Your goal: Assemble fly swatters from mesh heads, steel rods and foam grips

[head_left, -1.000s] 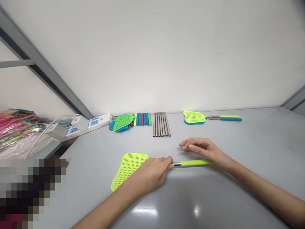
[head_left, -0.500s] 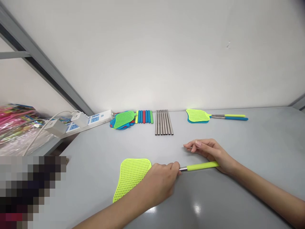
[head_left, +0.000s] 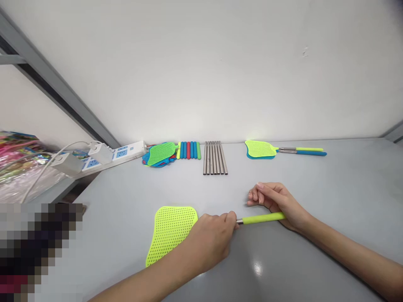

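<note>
The left hand (head_left: 214,235) gripped the fly swatter (head_left: 171,228), pointing sideways; its handle (head_left: 262,218) ran right up to the half-open right hand (head_left: 280,203).

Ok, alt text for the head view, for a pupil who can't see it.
The left hand grips a yellow swatter mid-length at a grey table; the right hand, fingers curled, is by the handle. Behind lie swatter heads, loose handles, metal tubes and two more swatters.

Tubes (head_left: 215,158) lie behind the nearest swatter (head_left: 172,230)
</note>
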